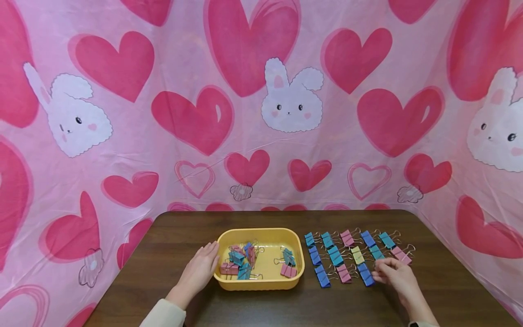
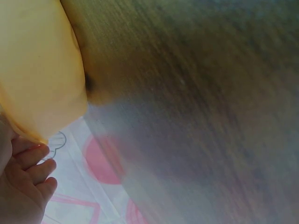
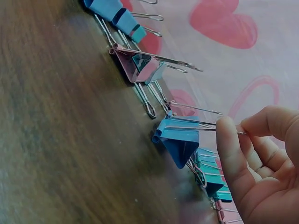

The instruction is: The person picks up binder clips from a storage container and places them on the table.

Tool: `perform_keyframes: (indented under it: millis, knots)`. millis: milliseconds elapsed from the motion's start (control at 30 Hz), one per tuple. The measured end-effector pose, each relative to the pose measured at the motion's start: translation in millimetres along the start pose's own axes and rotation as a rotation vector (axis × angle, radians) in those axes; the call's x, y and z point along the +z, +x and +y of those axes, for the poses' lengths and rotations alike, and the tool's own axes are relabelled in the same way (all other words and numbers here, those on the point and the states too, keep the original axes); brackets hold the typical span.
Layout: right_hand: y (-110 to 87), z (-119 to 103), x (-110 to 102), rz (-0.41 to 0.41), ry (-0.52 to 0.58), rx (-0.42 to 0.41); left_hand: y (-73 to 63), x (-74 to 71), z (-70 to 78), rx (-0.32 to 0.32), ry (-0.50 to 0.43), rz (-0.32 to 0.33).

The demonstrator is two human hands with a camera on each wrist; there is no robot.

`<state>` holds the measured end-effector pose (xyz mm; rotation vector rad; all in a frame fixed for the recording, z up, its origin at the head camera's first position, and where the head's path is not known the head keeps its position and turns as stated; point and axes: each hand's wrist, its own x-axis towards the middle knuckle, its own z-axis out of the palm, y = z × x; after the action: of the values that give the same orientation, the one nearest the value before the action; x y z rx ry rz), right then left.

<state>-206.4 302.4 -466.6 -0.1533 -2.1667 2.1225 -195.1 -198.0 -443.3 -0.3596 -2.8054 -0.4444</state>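
My right hand (image 1: 394, 274) is over the right part of the table. Its thumb and forefinger pinch the wire handle of a blue binder clip (image 3: 180, 137) at the near end of a column of clips. Several more binder clips, such as a yellow one (image 1: 357, 255) and a pink one (image 1: 344, 274), lie in columns around it. My left hand (image 1: 200, 268) rests against the left side of a yellow tub (image 1: 257, 285), its fingers fairly straight at the rim. Inside the tub lie loose clips, among them a pink one (image 1: 288, 271) and a teal one (image 1: 244, 271).
A dark wooden table (image 1: 180, 227) carries the tub and the clip columns. Behind and beside it hangs a pink cloth (image 1: 253, 136) printed with hearts and rabbits.
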Motion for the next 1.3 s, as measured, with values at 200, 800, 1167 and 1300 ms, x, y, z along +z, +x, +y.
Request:
perform_keyframes:
  millis: [200,800,1167,1300]
  knots:
    - [0.6,3,-2,0.011,-0.036,0.044,-0.5,-1.2,1.4,-0.011,-0.004,-0.014]
    - [-0.2,-14,-13,0.033,-0.081,0.021,-0.4,-1.5,0.4,-0.021,-0.006,-0.026]
    - [64.1,30,-32,-0.020,-0.141,-0.164,-1.3,-0.9,0.7,-0.004,0.008,-0.007]
    - [45.5,-17,-4,-0.099,-0.152,-0.193,-1.2,-1.0,1.5,-0.009,0.005,-0.015]
